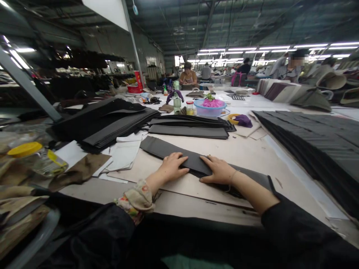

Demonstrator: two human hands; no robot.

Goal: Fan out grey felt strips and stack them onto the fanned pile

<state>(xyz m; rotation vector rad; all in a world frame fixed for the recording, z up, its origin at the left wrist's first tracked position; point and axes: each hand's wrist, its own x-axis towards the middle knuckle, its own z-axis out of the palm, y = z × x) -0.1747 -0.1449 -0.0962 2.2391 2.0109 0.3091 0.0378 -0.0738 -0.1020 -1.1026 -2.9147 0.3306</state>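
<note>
A long stack of dark grey fabric strips lies at a slant on the pale board in front of me. On its left half rests my left hand, fingers stretched over the top and thumb by the near edge. My right hand lies on the stack a short way to the right, fingers spread, thumb also toward the near edge. The hands are apart, and neither is closed round the strips. My right forearm covers part of the stack's right end. Just beyond lies another pile of grey and black strips.
Large dark fabric piles flank me, a left pile and a right pile. White sheets and a yellow-lidded jar are at left. Farther back stand a blue basin, a bottle and yellow tape. People work beyond.
</note>
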